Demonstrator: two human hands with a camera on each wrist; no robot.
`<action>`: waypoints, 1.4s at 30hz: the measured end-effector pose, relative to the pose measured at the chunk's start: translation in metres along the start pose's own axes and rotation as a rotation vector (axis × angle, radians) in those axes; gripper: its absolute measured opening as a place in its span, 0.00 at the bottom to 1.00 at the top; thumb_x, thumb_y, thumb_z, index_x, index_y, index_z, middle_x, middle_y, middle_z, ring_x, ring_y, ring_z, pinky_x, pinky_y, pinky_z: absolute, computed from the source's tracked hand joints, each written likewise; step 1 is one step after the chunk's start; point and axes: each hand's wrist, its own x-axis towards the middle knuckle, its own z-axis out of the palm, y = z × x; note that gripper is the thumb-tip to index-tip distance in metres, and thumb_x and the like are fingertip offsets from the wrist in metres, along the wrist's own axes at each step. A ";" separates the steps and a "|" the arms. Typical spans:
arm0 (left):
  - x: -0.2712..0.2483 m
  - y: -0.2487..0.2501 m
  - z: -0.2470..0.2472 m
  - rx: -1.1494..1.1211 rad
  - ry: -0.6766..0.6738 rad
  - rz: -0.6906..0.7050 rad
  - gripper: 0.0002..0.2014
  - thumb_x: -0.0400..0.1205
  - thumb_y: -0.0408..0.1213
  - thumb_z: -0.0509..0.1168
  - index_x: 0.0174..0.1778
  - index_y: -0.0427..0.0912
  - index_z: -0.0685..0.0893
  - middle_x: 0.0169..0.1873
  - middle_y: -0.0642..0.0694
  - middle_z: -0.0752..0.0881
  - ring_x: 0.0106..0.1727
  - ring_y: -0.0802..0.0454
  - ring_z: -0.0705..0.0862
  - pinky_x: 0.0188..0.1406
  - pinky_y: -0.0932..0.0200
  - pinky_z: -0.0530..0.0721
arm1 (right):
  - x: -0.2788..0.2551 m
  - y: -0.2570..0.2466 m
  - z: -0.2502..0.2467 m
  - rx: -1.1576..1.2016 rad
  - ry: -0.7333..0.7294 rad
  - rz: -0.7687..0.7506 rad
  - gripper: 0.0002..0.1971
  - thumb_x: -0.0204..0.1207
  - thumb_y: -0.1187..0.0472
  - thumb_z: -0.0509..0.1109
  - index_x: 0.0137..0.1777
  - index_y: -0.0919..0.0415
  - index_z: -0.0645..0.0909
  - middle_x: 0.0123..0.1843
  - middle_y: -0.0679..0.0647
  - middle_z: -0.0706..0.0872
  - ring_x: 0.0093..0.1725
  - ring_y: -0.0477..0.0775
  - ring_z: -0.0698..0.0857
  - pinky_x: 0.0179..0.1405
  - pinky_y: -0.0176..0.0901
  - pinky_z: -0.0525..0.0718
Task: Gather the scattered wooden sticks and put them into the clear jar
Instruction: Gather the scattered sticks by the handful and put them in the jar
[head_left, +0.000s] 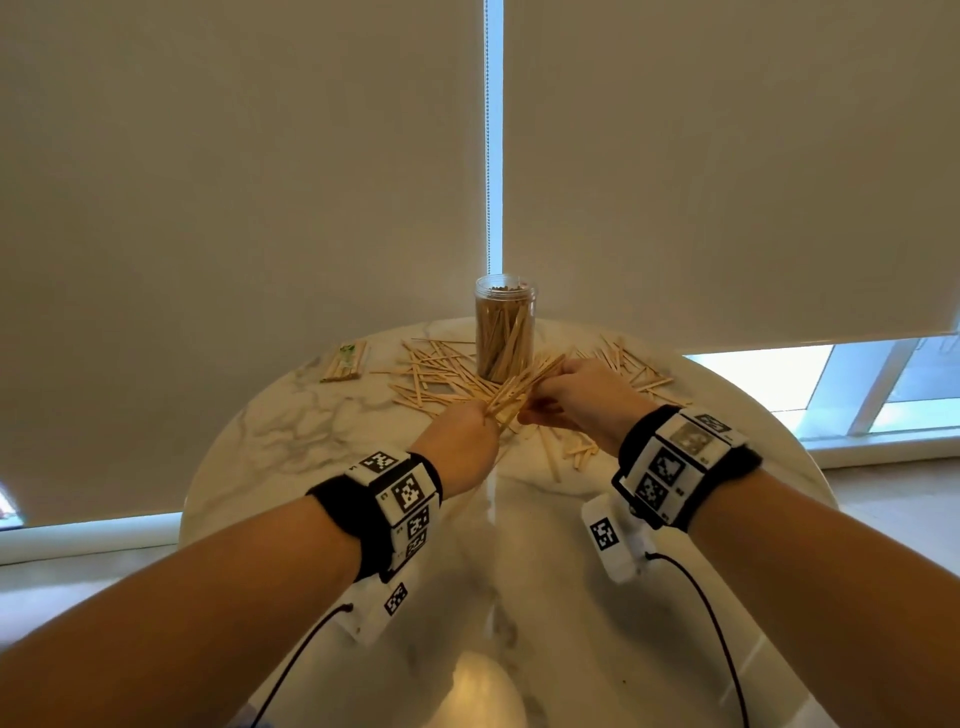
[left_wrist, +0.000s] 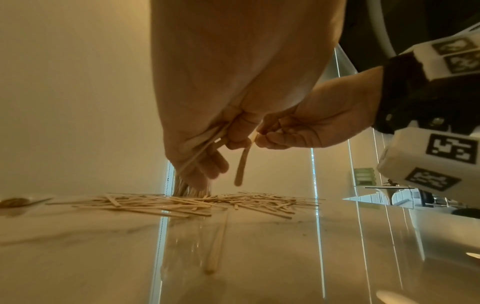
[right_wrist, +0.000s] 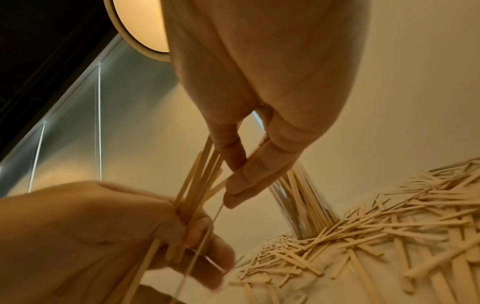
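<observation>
The clear jar (head_left: 504, 327) stands upright at the back middle of the round marble table (head_left: 311, 415), partly filled with wooden sticks. Loose sticks (head_left: 436, 374) lie scattered around its base and to its right (head_left: 634, 369). Just in front of the jar, my left hand (head_left: 483, 415) grips a bundle of sticks (head_left: 514, 392) that fans up toward the jar. My right hand (head_left: 540, 405) meets it from the right, thumb and fingers pinching one stick (left_wrist: 241, 164) beside the bundle (right_wrist: 197, 185). The jar (right_wrist: 301, 203) shows behind my right fingers (right_wrist: 246, 176).
A wrapped packet of sticks (head_left: 345, 361) lies at the table's back left. A few sticks (head_left: 561, 452) lie nearer to me under the right hand, and one long stick (left_wrist: 217, 242) points toward the left wrist. Roller blinds hang behind the table.
</observation>
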 end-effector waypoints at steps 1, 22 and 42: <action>-0.001 0.000 0.002 -0.044 -0.020 -0.009 0.11 0.87 0.36 0.52 0.51 0.39 0.80 0.44 0.39 0.86 0.40 0.43 0.83 0.37 0.50 0.83 | 0.000 0.000 0.001 0.009 0.003 0.001 0.05 0.79 0.76 0.68 0.52 0.77 0.82 0.51 0.73 0.90 0.49 0.67 0.93 0.52 0.55 0.92; -0.011 0.002 0.011 -0.060 -0.128 -0.038 0.23 0.88 0.62 0.52 0.43 0.46 0.78 0.31 0.46 0.78 0.28 0.52 0.79 0.30 0.54 0.88 | 0.002 -0.003 -0.001 -0.188 -0.042 -0.151 0.09 0.86 0.64 0.64 0.51 0.65 0.86 0.52 0.64 0.92 0.46 0.58 0.90 0.49 0.49 0.91; 0.034 -0.005 0.014 0.733 -0.252 -0.047 0.14 0.89 0.37 0.58 0.66 0.33 0.81 0.64 0.37 0.84 0.64 0.40 0.83 0.58 0.53 0.81 | 0.068 0.022 -0.052 -1.537 -0.014 0.335 0.48 0.77 0.23 0.48 0.79 0.64 0.73 0.79 0.61 0.76 0.77 0.62 0.75 0.74 0.52 0.72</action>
